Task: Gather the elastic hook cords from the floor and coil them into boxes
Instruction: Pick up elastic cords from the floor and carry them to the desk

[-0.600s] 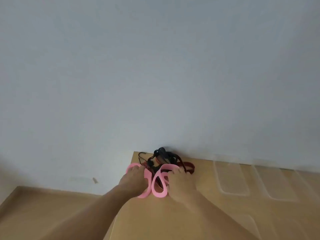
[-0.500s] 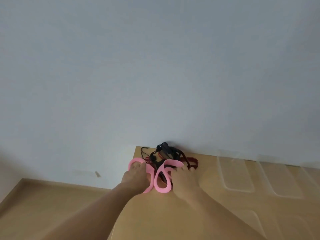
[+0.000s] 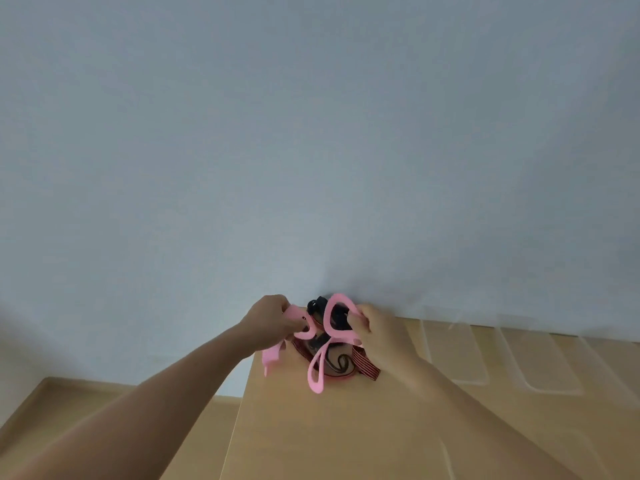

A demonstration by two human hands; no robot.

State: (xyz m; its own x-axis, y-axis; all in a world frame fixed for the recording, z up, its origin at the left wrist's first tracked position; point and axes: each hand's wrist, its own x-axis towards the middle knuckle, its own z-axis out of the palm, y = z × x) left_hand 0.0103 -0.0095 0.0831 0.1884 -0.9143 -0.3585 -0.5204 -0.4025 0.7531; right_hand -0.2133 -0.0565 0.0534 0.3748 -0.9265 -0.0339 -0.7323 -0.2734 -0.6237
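Observation:
A pink flat elastic band [image 3: 317, 370] hangs in loops between my two hands, lifted off a tan surface [image 3: 346, 431] by the pale wall. My left hand [image 3: 273, 318] grips one end of it with curled fingers. My right hand [image 3: 375, 327] pinches another loop of the same band. Tangled beneath are red-and-black striped hook cords [image 3: 363, 363] with black plastic hooks [image 3: 317, 304]; part of the bundle hangs lifted with the band, and its far side is hidden by my hands.
Clear plastic box lids or trays [image 3: 453, 355] lie on the tan surface to the right, another one [image 3: 550, 365] beyond. The surface's left edge drops to a lower wooden floor [image 3: 104, 403]. A plain wall [image 3: 311, 150] stands directly behind.
Both hands went from pressing on the pink band on the surface to gripping it and raising it; the loops and cords now hang below my hands.

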